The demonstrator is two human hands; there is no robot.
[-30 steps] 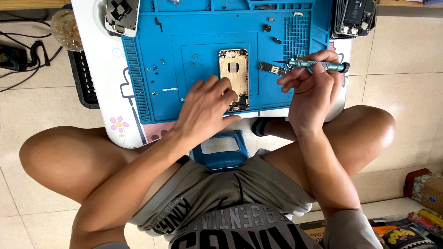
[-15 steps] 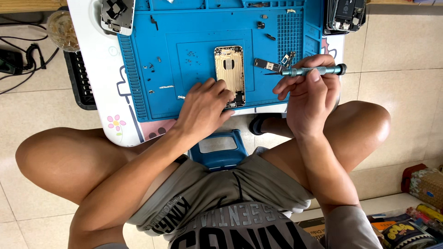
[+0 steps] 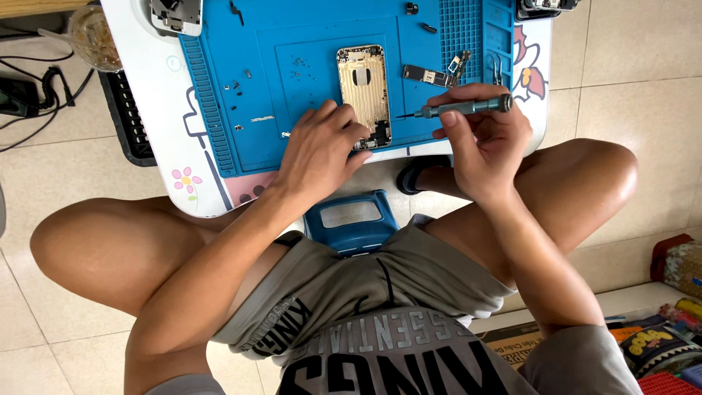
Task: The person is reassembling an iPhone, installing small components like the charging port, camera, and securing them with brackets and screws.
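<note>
Head view, looking down at a low white table point(image 3: 157, 139) with a blue work mat point(image 3: 307, 88) on top. The person sat on a small blue stool point(image 3: 351, 223), knees spread to either side.

A gold phone back shell point(image 3: 363, 93) lay open side up near the middle of the mat, long axis running away from the person.

The left hand point(image 3: 322, 150) rested palm down on the mat at the near left corner of the shell. Its fingers were loosely curled, and the fingertips point(image 3: 360, 139) touched the shell's lower edge. The hand pressed on the shell rather than gripping it; nothing was held inside it.

The right hand point(image 3: 486, 143) was raised just right of the shell, closed around a grey-green screwdriver point(image 3: 461, 108). Thumb and fingers pinched the handle. The tool lay roughly level, tip pointing left toward the shell. The tip was near the shell's right edge and apart from it.

A small circuit board point(image 3: 428, 74) lay on the mat just beyond the screwdriver, right of the shell. Tweezers point(image 3: 497, 69) sat further right, by the mat's ridged section. Tiny screws point(image 3: 298, 64) were scattered left of the shell. A clear cup point(image 3: 91, 36) stood at the table's far left corner.
</note>
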